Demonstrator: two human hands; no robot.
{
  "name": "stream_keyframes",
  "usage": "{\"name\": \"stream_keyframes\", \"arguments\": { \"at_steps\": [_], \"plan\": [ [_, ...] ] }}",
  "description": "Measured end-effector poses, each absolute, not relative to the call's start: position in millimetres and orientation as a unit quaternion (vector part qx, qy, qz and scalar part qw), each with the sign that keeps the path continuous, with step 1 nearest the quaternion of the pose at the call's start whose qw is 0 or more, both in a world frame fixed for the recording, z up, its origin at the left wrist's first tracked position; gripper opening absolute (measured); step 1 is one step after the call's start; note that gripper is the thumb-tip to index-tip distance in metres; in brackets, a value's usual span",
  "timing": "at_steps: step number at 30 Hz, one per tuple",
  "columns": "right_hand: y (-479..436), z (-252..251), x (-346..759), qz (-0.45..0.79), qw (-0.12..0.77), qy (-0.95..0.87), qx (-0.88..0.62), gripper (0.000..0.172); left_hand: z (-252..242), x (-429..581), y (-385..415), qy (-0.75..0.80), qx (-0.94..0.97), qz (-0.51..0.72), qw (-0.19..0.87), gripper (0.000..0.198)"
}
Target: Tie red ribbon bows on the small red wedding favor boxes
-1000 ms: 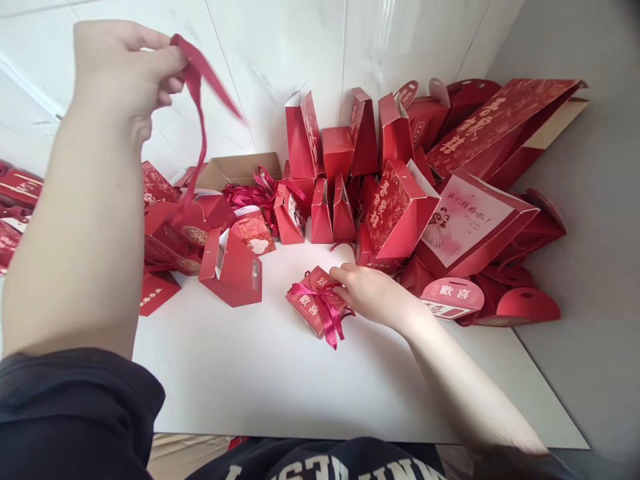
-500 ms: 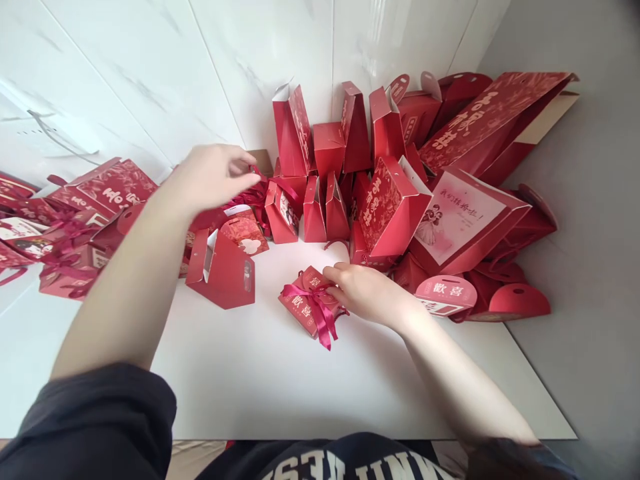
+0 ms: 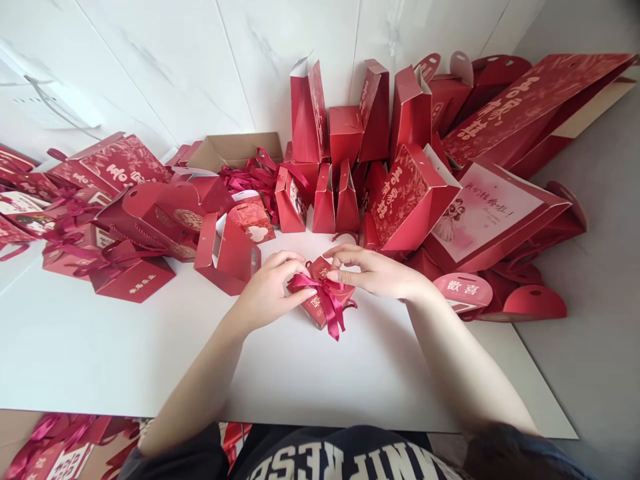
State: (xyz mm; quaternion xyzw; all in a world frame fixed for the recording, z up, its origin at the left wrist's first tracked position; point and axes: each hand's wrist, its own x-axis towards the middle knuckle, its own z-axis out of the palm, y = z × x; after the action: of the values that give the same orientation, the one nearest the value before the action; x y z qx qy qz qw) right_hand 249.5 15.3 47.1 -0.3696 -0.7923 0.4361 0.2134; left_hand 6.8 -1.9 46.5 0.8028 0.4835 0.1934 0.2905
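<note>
A white table (image 3: 290, 387) ran along a pale, marbled wall (image 3: 150, 73), crowded beyond the fingers with red paper boxes; on its near part, a small red box (image 3: 314, 312) with light lettering sat between the fingertips of both hands, tied with a magenta bow (image 3: 333, 321) whose tails hung toward the person's dark top (image 3: 345, 460). The left hand (image 3: 270, 290) was partly curled, thumb and forefinger a little apart around the bow's left loop, though whether they pinched it could not be told; the right hand (image 3: 375, 270) arched over the box's far right side, thumb and forefinger slightly parted near the top edge, any grip unclear. Just left of the left fingers sat an open box (image 3: 227, 260); past it, a cardboard carton (image 3: 205, 153) held its place by a heap of ribbon (image 3: 255, 177); straight ahead of the fingers stood slim upright boxes (image 3: 324, 207); to their right, a bag with a pink picture (image 3: 480, 200) leaned among others; far to their left, ribboned boxes (image 3: 60, 257) lay bunched; below the table's near edge, more red packages (image 3: 50, 460) showed.
</note>
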Motion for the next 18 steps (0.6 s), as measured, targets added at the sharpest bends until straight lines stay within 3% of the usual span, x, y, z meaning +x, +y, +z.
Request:
{"name": "stream_keyframes", "arguments": {
  "at_steps": [6,13,18],
  "plan": [
    [20.6,40.6,251.5,0.510,0.179,-0.769,-0.342,0.019,26.9,2.0,5.8,0.454,0.753,0.245,0.408,0.019],
    [21.0,43.2,245.3,0.522,0.181,-0.744,-0.376,0.038,23.6,-1.1,9.9,0.370,0.713,0.281,0.525,0.016],
    [23.0,38.5,245.2,0.552,0.212,-0.736,-0.329,0.029,25.3,3.1,7.2,0.400,0.727,0.254,0.497,0.030]
  ]
}}
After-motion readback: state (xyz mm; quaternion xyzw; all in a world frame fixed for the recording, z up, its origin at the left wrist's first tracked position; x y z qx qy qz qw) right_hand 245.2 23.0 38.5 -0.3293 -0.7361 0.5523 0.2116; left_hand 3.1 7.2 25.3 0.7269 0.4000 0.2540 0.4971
